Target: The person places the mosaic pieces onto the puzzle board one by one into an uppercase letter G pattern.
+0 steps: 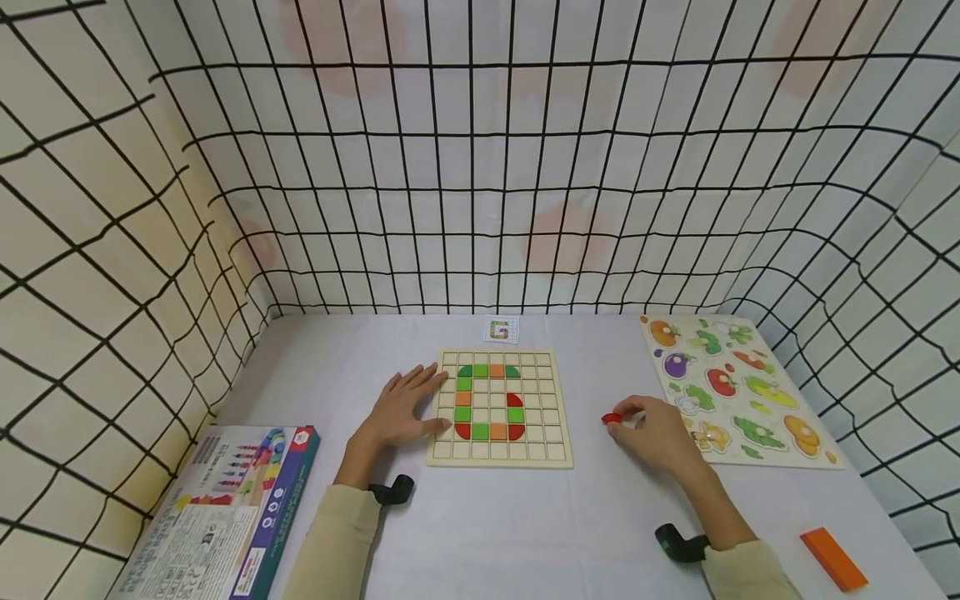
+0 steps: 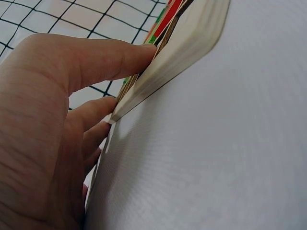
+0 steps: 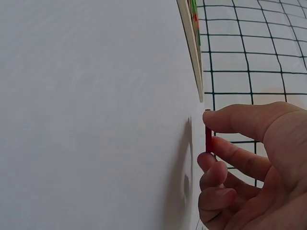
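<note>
A wooden grid board point(image 1: 558, 455) lies in the middle of the table, with green, orange and red tiles forming a broken ring in its cells. My left hand point(image 1: 405, 408) lies along the board's left edge, fingers fairly straight, the thumb and fingertips touching the rim. To the right of the board, my right hand point(image 1: 656, 433) pinches a small red tile point(image 1: 612, 418) between thumb and fingers. In the right wrist view this red tile point(image 3: 208, 136) is seen edge-on, held just off the table; its full outline is hidden. A small pattern card point(image 1: 502, 329) sits behind the board.
A sheet of vegetable pictures point(image 1: 738, 392) lies at the right, partly behind the right hand. An orange block point(image 1: 834, 558) is near the front right. On the left lies a printed box point(image 1: 217, 508). Black wire mesh point(image 1: 472, 167) stands around the table's back and sides.
</note>
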The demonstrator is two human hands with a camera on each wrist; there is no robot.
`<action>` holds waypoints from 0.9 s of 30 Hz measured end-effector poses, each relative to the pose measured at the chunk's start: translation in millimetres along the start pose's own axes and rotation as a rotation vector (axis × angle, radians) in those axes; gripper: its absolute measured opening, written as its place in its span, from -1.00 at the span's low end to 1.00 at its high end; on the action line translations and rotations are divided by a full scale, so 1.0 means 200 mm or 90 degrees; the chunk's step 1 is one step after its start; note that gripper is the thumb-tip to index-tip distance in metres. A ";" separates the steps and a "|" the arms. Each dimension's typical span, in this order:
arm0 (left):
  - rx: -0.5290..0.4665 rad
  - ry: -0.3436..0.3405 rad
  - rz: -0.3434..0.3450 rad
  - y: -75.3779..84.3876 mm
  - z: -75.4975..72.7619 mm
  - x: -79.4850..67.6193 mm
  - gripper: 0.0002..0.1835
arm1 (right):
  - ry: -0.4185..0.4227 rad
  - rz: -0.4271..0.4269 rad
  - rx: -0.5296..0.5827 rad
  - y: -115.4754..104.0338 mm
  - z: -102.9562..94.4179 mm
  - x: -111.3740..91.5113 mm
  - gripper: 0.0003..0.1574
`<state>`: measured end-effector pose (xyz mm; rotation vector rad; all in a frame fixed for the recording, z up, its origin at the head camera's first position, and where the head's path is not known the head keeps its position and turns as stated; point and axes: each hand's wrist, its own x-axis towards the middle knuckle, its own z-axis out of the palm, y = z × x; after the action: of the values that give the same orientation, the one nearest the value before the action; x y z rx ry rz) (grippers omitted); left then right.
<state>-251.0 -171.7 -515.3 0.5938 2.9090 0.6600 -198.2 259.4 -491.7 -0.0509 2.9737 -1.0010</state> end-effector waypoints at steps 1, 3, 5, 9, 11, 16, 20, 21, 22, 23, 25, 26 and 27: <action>0.000 0.002 0.002 0.00 0.00 0.00 -0.07 | 0.002 -0.002 0.003 -0.01 0.00 0.01 -0.68; 0.002 0.005 0.004 -0.01 0.00 0.01 -0.07 | 0.005 -0.008 0.008 -0.02 0.01 0.03 -0.70; 0.002 0.004 0.003 -0.01 0.00 0.01 -0.07 | 0.007 -0.017 0.011 -0.04 0.02 0.05 -0.69; 0.004 0.000 -0.001 0.00 0.00 0.01 -0.07 | 0.011 -0.036 0.018 -0.09 0.05 0.10 -0.68; 0.003 0.000 -0.002 0.00 0.00 0.01 -0.07 | 0.011 -0.042 0.028 -0.13 0.07 0.11 -0.68; 0.000 -0.002 -0.004 0.01 -0.01 0.00 -0.08 | 0.008 -0.053 0.050 -0.23 0.11 0.15 -0.67; 0.001 -0.002 -0.002 0.01 -0.01 0.00 -0.08 | 0.000 -0.058 0.065 -0.31 0.15 0.17 -0.66; 0.001 -0.003 -0.002 0.01 -0.01 0.00 -0.08 | -0.004 -0.059 0.068 -0.33 0.17 0.17 -0.66; 0.000 -0.003 -0.001 0.01 -0.01 0.00 -0.08 | -0.010 -0.059 0.074 -0.34 0.18 0.18 -0.65; -0.001 -0.003 0.000 0.01 -0.01 0.00 -0.08 | -0.016 -0.062 0.078 -0.36 0.19 0.19 -0.65; -0.003 -0.004 0.001 0.01 -0.01 0.00 -0.08 | -0.024 -0.068 0.087 -0.38 0.22 0.20 -0.66; -0.003 -0.004 0.002 0.01 -0.01 0.00 -0.08 | -0.030 -0.072 0.091 -0.39 0.23 0.21 -0.66; -0.002 -0.005 0.002 0.01 -0.01 0.00 -0.08 | -0.034 -0.078 0.096 -0.41 0.24 0.22 -0.66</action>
<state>-250.7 -170.8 -512.4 0.5999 2.8993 0.6620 -238.4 164.2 -480.4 -0.2574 2.8668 -1.2142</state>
